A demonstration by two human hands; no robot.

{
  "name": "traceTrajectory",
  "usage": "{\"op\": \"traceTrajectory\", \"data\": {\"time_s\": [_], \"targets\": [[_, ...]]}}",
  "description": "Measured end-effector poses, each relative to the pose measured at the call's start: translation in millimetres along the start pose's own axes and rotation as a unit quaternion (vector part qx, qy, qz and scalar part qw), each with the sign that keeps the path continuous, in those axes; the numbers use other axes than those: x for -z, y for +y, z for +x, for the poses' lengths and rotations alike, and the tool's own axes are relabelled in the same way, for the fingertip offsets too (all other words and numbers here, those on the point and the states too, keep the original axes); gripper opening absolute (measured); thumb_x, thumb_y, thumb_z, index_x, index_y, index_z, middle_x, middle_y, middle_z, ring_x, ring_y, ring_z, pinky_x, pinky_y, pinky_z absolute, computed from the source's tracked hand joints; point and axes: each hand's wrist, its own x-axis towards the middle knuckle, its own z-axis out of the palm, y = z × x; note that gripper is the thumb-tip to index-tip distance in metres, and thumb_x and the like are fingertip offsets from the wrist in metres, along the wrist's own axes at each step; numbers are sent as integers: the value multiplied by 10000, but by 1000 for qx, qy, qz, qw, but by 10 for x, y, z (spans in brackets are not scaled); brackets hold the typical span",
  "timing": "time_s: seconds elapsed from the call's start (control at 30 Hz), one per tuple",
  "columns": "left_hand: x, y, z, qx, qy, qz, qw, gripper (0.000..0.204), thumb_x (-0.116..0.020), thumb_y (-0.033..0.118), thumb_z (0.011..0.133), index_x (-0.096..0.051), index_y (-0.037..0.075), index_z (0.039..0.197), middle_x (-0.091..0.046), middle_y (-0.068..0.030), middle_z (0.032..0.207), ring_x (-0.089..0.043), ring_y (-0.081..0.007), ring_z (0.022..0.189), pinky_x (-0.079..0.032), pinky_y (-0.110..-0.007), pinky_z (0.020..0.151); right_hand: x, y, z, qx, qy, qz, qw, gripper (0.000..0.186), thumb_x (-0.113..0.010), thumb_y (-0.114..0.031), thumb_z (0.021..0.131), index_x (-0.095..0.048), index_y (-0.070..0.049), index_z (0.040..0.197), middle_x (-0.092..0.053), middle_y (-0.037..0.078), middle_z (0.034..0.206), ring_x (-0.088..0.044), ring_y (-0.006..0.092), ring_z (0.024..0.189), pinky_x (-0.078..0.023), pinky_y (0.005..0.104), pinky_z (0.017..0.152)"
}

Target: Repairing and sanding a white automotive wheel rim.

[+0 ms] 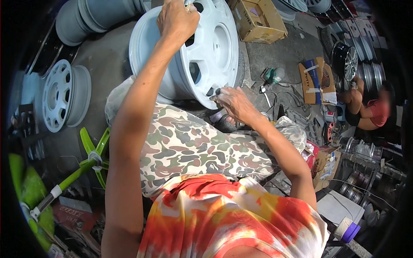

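A pale grey-white wheel rim (217,45) stands tilted on edge in front of my knees, its spoked face turned to the right. My left hand (178,20) is closed over its upper part, fingers curled at an opening between spokes; a small yellowish bit shows by the fingers. Down at the lower edge of the face, my right hand (237,104) has its fingers pressed together against the lip, beside a window. Something small and dark shows at those fingertips, too small to name. The rim rests close against my camouflage trousers (185,137).
Another white rim (58,95) stands at left, above a green fan (95,160). More barrels (109,15) lie at far left. An open carton (260,21) sits beyond the wheel; a torn carton (317,81) lies right. A person in red (378,112) crouches at far right among rims.
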Motion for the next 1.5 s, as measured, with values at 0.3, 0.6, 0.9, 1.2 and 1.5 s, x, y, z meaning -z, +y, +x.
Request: {"op": "traceTrajectory", "data": {"time_s": [0.3, 0.6, 0.9, 1.2, 1.5], "targets": [[120, -79, 100, -19, 5, -99, 995, 263, -614, 152, 909, -681, 2, 1114, -682, -280, 1047, -670, -439, 974, -532, -480, 860, 316, -25, -266, -13, 22, -93, 995, 181, -677, -145, 900, -681, -50, 1054, -642, 135, 1105, -613, 325, 1112, -458, 498, 905], [340, -18, 33, -337, -82, -118, 930, 399, -537, 204, 909, -640, -70, 1180, -670, -250, 1134, -635, -416, 1114, -500, -465, 968, 1101, 15, -809, -160, 298, -12, 941, 171, -712, -189, 946, -707, -21, 976, -636, 117, 878, -633, 242, 806, -510, 352, 739], [359, 1009, -596, -186, -279, -137, 932, 449, -385, 339, 1123, -673, 83, 1353, -399, -87, 1049, -477, -217, 971, -391, -322, 946, 86, 1005, -2874, -531, 341, 14, 775, 306, -704, -344, 926, -770, -50, 982, -744, 202, 891, -733, 318, 827, -544, 426, 770], [552, 906, -1012, 29, -470, -197, 860, 418, -346, 329, 1130, -487, 11, 1362, -560, -101, 1267, -490, -136, 841, -460, -285, 815, -1614, 606, -3259, -625, 163, 84, 758, 426, -762, -438, 875, -722, -58, 1062, -691, 216, 1059, -646, 412, 1089, -514, 500, 919], [613, 1512, -1750, -208, -434, -316, 818, 668, -208, 495, 1114, -508, 48, 1510, -439, -176, 1453, -409, -316, 1336, -314, -421, 1159, 948, -542, -1909, -308, 544, 317, 713, 223, -637, -110, 994, -667, 11, 1179, -682, 62, 1045, -630, 145, 958, -514, 299, 895]]}}
